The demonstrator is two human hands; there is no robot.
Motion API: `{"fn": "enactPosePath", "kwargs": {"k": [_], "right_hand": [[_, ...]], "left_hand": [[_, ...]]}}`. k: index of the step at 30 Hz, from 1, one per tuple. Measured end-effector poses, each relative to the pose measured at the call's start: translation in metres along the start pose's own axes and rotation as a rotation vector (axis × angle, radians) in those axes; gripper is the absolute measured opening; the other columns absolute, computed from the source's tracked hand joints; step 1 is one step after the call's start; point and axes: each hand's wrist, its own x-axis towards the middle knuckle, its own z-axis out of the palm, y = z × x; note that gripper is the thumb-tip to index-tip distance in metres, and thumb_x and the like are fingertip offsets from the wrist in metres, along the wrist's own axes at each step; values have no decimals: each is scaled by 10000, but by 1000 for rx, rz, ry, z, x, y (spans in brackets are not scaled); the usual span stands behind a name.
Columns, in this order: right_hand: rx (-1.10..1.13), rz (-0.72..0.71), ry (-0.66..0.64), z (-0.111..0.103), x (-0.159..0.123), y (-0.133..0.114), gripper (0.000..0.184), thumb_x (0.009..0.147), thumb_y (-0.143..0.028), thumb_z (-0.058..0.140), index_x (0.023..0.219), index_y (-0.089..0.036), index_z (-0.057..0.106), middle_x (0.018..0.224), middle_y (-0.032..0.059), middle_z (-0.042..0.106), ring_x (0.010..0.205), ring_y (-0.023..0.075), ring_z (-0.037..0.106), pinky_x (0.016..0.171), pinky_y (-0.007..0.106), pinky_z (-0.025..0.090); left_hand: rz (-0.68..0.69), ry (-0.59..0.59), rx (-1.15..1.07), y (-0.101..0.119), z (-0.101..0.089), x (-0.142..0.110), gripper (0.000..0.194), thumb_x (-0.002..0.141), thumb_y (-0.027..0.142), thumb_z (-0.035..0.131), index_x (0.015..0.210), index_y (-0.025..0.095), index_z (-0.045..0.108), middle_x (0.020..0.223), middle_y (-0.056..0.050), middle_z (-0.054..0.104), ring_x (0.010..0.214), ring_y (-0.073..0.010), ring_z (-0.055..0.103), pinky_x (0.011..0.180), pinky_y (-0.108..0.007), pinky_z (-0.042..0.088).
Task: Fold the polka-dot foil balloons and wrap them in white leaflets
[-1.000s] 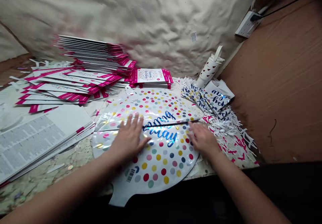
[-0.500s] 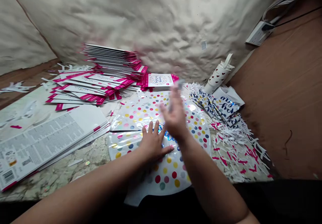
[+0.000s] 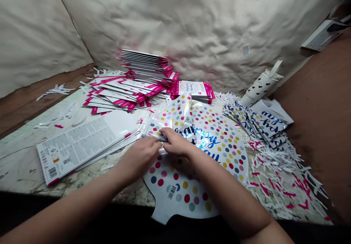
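A round foil balloon printed with coloured polka dots and blue lettering lies on the bench under my hands, its tail tab pointing toward me. My left hand and my right hand sit close together at its left side. Both grip a folded-over part of the foil. A creased strip of the same foil stands up just above my right hand. The lower dotted area with a barcode lies flat below my wrists.
Pink-edged card packs stand stacked behind the balloon, with a stack of printed white sheets at left. Folded foil balloons, a heart-print white bottle and shredded paper lie at right.
My hands were pressing the balloon flat, then my right hand lifted. Now both hands are together, gripping the foil, and part of it is folded up. The view has swung left.
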Motion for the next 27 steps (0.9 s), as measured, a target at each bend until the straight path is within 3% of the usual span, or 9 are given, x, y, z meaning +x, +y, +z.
{"fn": "enactPosePath", "kwargs": {"k": [5, 8, 11, 14, 17, 18, 20, 22, 27], "right_hand": [[-150, 69, 134, 26, 13, -11, 347, 779, -289, 495, 1077, -113, 513, 1124, 154, 535, 1065, 256, 487, 880, 371, 418], [-227, 107, 198, 40, 25, -18, 252, 841, -189, 383, 998, -81, 549, 1030, 188, 576, 1005, 270, 512, 832, 377, 431], [-265, 119, 235, 40, 28, -12, 233, 815, -102, 379, 927, -111, 584, 970, 152, 616, 925, 236, 555, 777, 324, 451], [-282, 171, 324, 10, 14, 2, 250, 802, -98, 395, 943, -139, 597, 928, 107, 640, 841, 214, 586, 733, 306, 464], [-307, 260, 510, -48, -21, 14, 325, 861, -131, 310, 1076, -118, 554, 986, 131, 628, 883, 230, 583, 777, 353, 458], [-321, 287, 613, -69, -36, 14, 348, 886, -149, 272, 1112, -107, 533, 1013, 141, 619, 922, 231, 576, 807, 364, 451], [-377, 225, 992, -102, -66, 12, 302, 902, -221, 334, 1059, -132, 575, 997, 120, 638, 933, 219, 587, 846, 357, 449], [-414, 61, 1134, -116, -93, 5, 244, 885, -228, 410, 1022, -173, 605, 995, 88, 655, 957, 205, 598, 877, 347, 450], [-328, -307, 731, -95, -144, -1, 343, 854, -157, 442, 1147, -298, 550, 1116, 16, 637, 1027, 183, 597, 893, 364, 489]], "left_hand": [[28, 56, 361, -50, -21, 11, 239, 817, 168, 409, 718, 170, 626, 781, -108, 599, 825, -267, 544, 746, -422, 401], [32, 169, 335, -38, -27, 14, 276, 854, 226, 395, 693, 177, 614, 745, -87, 582, 765, -234, 532, 709, -392, 410], [152, 96, 141, -17, -17, 10, 342, 887, 249, 348, 711, 173, 630, 711, -72, 589, 709, -193, 540, 678, -333, 437], [135, -17, 7, -14, 5, 8, 347, 879, 345, 380, 1017, 149, 631, 1041, -131, 617, 981, -245, 549, 867, -367, 426], [-111, -81, 21, -22, 22, 7, 679, 808, 555, 424, 1312, 101, 423, 1355, -189, 410, 1252, -356, 344, 1016, -464, 288], [-176, -111, 29, -24, 26, 6, 749, 790, 601, 412, 1341, 94, 381, 1382, -197, 370, 1275, -372, 305, 1026, -476, 265], [-234, -157, 33, -25, 27, 6, 799, 779, 640, 385, 1364, 98, 342, 1405, -199, 331, 1293, -378, 272, 1036, -475, 243], [-245, -182, 35, -24, 25, 7, 810, 777, 651, 372, 1373, 104, 325, 1412, -200, 315, 1300, -374, 263, 1041, -464, 234], [-255, -245, 40, -25, 14, 12, 780, 803, 656, 301, 1382, 133, 311, 1418, -188, 309, 1292, -347, 296, 1027, -439, 267]]}}
